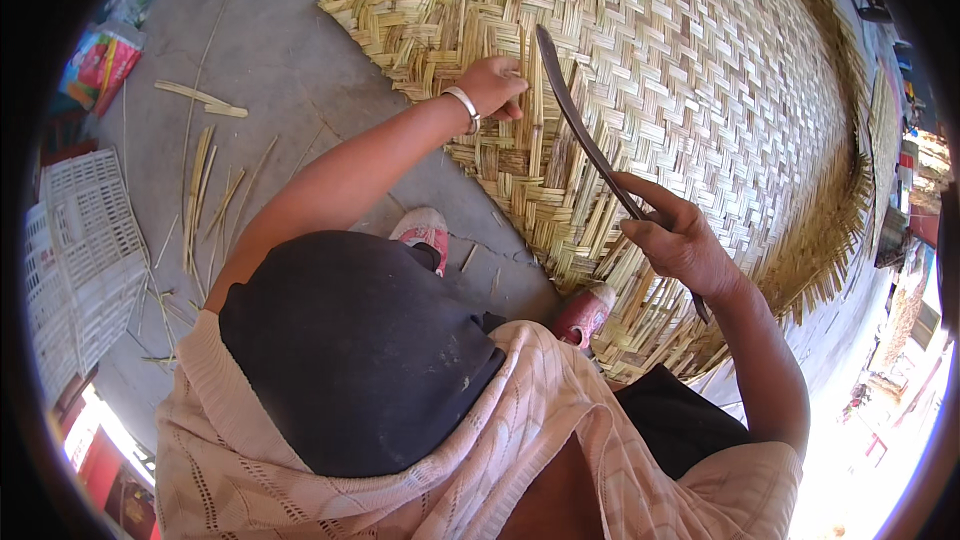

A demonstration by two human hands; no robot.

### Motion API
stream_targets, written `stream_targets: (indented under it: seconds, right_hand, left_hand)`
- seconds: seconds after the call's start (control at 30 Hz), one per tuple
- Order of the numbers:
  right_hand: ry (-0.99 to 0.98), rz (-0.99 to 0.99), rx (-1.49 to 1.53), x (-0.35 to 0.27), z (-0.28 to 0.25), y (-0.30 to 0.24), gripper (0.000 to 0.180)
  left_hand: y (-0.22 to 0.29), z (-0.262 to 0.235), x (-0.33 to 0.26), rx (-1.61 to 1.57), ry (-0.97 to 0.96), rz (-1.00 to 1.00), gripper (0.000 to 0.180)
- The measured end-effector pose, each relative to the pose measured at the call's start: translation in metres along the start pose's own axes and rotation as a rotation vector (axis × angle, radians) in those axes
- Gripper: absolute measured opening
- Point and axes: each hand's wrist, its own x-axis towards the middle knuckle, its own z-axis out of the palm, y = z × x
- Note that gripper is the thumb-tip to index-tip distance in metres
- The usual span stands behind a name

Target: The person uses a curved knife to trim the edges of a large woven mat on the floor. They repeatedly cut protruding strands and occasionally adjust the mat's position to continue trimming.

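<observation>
Woven mat [700,70] of pale, flat strips spreads over the floor [290,10], reaching from beneath our left hand [495,88] out to the right, past our right hand [682,240], where its far border ends in a shaggy fringe of loose ends. Our left hand is over the mat's ragged left part, fingers curled inward and close together; we cannot tell whether they pinch one of the strips there. A light bangle [463,108] circles the wrist just behind that hand. Our right hand is clamped around a long, dark, curved knife [580,130], which slants up and leftward from the grip, its upper tip just to the right of our left hand, while its lower end shows beneath the right wrist. Below our left hand and below and left of our right hand, we see two red shoes [586,314] with pale toes, the second one close by the mat's near edge. Dark trousers [350,350] cover the bent knee below our left hand. To the left of that hand, cut strips [200,185] lie scattered on the floor, and farther left stands a white slatted crate [95,260], with a bright packet [105,65] above it.
</observation>
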Motion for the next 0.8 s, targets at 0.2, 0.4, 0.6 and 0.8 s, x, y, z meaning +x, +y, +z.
stream_targets:
  seconds: [0.2,0.4,0.6,0.8]
  right_hand:
    - [-0.169,-0.022,0.076,0.017,0.020,0.005,0.051]
    - [-0.186,0.016,0.211,0.031,0.024,0.021,0.053]
    - [-0.075,0.104,0.157,0.054,0.016,0.040,0.054]
    - [0.117,-0.073,-0.309,0.083,0.030,0.039,0.047]
  left_hand:
    - [0.004,-0.005,0.011,-0.039,-0.161,-0.203,0.027]
    - [0.004,0.000,-0.005,0.295,-0.009,-0.106,0.029]
    - [-0.001,0.008,-0.016,0.115,0.116,-0.111,0.023]
    - [-0.016,-0.010,-0.009,-0.210,-0.066,-0.195,0.025]
